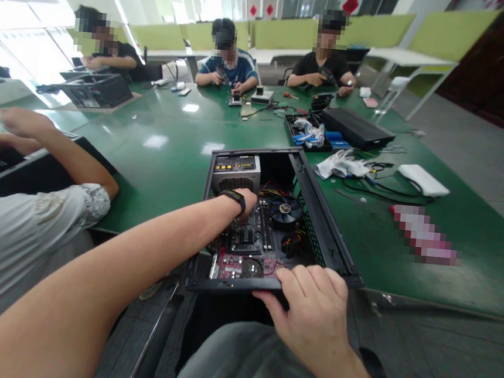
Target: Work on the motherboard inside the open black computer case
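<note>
An open black computer case (333, 237) lies on its side at the table's near edge. My right hand (313, 300) grips its near rim, thumb below and fingers over the top. Reaching inside, my left hand (248, 203), with a black band on the wrist, is over the motherboard (248, 236) just below the power supply (236, 173). Its fingertips are hidden, so what they touch does not show. A black round fan (285, 211) sits right of that hand. Nearest me in the case is a red circuit card (231, 266) with a small dark fan.
White gloves (344, 165), cables and a white pouch (424, 180) lie to the right on the green table (165, 172). Behind them are a tool tray (307, 134) and a flat black box (356, 129). A co-worker's arm (70, 152) is close on my left; other people sit opposite.
</note>
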`<state>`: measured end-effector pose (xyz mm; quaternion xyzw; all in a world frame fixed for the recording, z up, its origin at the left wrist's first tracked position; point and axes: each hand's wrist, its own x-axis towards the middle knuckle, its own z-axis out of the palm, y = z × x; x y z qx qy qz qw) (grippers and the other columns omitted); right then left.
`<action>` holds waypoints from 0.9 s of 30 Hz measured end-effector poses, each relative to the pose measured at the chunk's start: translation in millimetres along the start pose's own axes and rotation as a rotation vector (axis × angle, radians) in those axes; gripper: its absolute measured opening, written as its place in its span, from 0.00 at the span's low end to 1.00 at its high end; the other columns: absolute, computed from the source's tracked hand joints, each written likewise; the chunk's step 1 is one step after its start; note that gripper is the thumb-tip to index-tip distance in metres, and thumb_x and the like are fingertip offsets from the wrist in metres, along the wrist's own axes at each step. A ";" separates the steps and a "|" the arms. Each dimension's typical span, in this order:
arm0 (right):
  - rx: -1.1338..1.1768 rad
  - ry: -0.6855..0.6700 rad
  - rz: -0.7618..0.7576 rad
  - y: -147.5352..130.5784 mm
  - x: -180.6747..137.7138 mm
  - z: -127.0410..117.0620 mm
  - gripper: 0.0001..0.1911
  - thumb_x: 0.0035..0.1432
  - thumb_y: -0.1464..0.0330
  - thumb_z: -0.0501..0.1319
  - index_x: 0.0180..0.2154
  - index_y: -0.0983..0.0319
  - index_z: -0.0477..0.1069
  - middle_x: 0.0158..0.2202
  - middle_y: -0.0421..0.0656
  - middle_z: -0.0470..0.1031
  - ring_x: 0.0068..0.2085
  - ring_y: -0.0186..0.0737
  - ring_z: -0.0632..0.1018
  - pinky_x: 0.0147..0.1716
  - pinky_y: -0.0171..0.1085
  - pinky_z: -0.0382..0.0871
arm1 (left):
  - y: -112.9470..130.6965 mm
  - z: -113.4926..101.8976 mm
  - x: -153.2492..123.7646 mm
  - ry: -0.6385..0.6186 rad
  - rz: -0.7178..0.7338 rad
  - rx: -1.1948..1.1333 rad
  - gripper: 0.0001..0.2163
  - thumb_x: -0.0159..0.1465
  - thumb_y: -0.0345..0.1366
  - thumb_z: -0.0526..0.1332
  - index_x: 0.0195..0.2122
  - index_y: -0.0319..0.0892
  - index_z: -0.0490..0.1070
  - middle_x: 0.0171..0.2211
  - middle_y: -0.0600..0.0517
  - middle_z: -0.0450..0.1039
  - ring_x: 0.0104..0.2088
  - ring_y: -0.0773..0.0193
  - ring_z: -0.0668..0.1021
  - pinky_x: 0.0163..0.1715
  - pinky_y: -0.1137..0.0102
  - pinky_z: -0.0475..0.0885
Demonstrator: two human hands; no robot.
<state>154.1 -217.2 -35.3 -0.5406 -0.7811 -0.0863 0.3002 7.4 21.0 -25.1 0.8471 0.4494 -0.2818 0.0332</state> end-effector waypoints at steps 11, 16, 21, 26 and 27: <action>-0.029 0.005 -0.023 0.6 -0.2 0.0 0.15 0.62 0.54 0.62 0.36 0.60 0.72 0.28 0.41 0.69 0.35 0.41 0.65 0.41 0.44 0.53 | 4.1 -7.0 -7.1 -0.020 -0.020 -0.001 0.25 0.48 0.39 0.74 0.47 0.37 0.80 0.47 0.39 0.80 0.48 0.52 0.80 0.45 0.71 0.75; -0.028 -0.002 -0.017 0.4 -1.6 1.1 0.15 0.62 0.54 0.62 0.36 0.60 0.71 0.29 0.41 0.70 0.35 0.41 0.66 0.42 0.45 0.53 | 5.4 -6.8 -6.3 -0.018 0.001 0.022 0.25 0.49 0.40 0.74 0.48 0.33 0.79 0.47 0.37 0.79 0.48 0.50 0.80 0.46 0.69 0.75; -0.034 -0.014 -0.014 0.8 -2.2 0.8 0.15 0.61 0.54 0.62 0.37 0.60 0.71 0.29 0.41 0.70 0.36 0.42 0.66 0.42 0.45 0.53 | 6.6 -10.0 -10.8 -0.033 -0.014 0.028 0.25 0.52 0.39 0.73 0.49 0.31 0.78 0.48 0.36 0.79 0.49 0.50 0.80 0.47 0.68 0.75; -0.034 -0.019 -0.009 0.9 0.1 3.2 0.15 0.61 0.54 0.62 0.38 0.59 0.71 0.29 0.41 0.69 0.36 0.43 0.67 0.42 0.46 0.53 | 6.4 -9.9 -9.1 -0.036 -0.007 0.035 0.26 0.51 0.40 0.73 0.49 0.30 0.78 0.49 0.35 0.78 0.49 0.48 0.80 0.47 0.66 0.75; -0.032 -0.016 -0.009 0.8 1.0 4.3 0.15 0.61 0.54 0.62 0.38 0.59 0.71 0.29 0.41 0.69 0.37 0.43 0.67 0.43 0.46 0.54 | 6.4 -9.4 -7.9 -0.037 -0.005 0.043 0.26 0.51 0.40 0.73 0.49 0.29 0.78 0.49 0.35 0.78 0.49 0.47 0.80 0.47 0.65 0.76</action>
